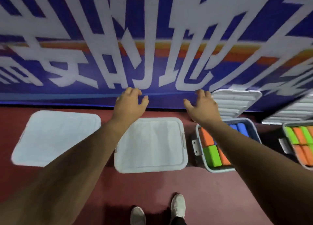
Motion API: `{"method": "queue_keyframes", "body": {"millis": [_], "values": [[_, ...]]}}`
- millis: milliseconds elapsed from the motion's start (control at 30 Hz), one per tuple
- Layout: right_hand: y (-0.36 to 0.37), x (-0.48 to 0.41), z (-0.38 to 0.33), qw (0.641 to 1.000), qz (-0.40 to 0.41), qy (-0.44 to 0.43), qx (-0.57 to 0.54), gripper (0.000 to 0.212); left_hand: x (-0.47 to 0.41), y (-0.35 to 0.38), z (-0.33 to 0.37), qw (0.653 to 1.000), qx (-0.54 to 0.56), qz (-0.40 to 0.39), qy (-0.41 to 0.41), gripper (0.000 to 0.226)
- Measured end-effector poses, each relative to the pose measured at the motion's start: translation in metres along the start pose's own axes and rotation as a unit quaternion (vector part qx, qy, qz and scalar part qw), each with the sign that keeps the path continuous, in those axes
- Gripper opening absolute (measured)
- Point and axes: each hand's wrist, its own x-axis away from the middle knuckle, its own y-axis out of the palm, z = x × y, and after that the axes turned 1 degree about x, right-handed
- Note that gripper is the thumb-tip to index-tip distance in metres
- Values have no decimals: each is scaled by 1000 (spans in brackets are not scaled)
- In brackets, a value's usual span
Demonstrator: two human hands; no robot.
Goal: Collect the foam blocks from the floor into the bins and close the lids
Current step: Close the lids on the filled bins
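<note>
Two lidded bins, two open ones holding blocks — red floor, banner wall — left hand, right hand relaxed, empty.

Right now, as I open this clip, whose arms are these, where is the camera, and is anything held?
No machine here: a person wears one camera on the head, looking down past both bare arms. The left hand and right hand reach forward, fingers loose, holding nothing. Four bins stand on the red floor: the far-left bin and second bin are closed; the third bin and fourth bin are open, packed with foam blocks, with the open lids raised before the banner. The white shoes are the person's.
</note>
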Motion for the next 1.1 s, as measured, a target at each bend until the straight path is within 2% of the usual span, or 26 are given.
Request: {"method": "queue_keyframes", "body": {"millis": [233,433,600,833,1100], "values": [[-196,58,13,998,61,3,28,59,29,-95,152,998,-3,3,70,40],[-291,99,83,996,90,16,14,60,56,-116,251,988,-36,16,146,44],[-337,117,179,995,100,17,-7,60,81,-79,334,989,-32,45,138,43],[-379,119,328,998,68,11,0,59,118,10,446,994,-12,50,96,39],[-379,69,414,1000,21,16,3,53,108,98,483,998,-21,8,61,37]]}}
